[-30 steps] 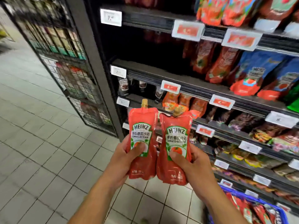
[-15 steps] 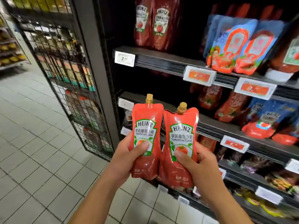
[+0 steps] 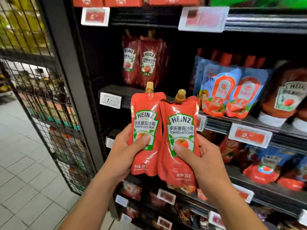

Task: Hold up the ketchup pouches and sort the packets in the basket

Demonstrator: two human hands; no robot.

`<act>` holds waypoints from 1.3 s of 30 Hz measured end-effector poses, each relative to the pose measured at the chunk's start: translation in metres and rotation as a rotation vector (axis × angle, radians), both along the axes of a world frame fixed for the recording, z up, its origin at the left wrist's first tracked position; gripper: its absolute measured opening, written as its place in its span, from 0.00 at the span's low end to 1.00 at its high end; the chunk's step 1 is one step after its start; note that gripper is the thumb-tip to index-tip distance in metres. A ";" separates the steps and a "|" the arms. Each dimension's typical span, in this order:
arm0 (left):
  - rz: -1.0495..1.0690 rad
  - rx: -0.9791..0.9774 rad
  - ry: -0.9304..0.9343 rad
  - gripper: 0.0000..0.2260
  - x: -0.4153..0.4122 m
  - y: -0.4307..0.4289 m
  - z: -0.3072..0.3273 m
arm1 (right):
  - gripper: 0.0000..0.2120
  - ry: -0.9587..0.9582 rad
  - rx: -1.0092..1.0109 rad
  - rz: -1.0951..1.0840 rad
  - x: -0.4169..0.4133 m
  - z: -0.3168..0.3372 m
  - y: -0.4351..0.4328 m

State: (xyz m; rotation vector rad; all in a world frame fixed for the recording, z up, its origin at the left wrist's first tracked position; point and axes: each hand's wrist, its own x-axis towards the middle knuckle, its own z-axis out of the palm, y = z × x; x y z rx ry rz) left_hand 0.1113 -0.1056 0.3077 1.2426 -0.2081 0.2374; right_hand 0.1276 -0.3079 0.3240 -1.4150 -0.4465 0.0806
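Two red foil Heinz ketchup pouches with gold screw caps stand upright, edges touching, before the dark shelves: my left hand grips the left pouch, my right hand the right pouch. Two matching pouches sit shelved behind, lower in view than half a second ago.

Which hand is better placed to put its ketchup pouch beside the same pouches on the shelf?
Probably the left hand. Its pouch is almost directly below the shelved Heinz pouches; the right hand is further right.
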 end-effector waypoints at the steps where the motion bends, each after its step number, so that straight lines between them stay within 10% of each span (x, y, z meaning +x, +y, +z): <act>1: 0.000 0.013 -0.020 0.21 0.006 0.002 0.005 | 0.13 -0.014 0.004 -0.001 0.005 0.005 0.002; 39: -0.082 0.365 -0.195 0.15 0.217 0.104 0.091 | 0.10 -0.195 -0.364 -0.614 0.161 0.081 0.085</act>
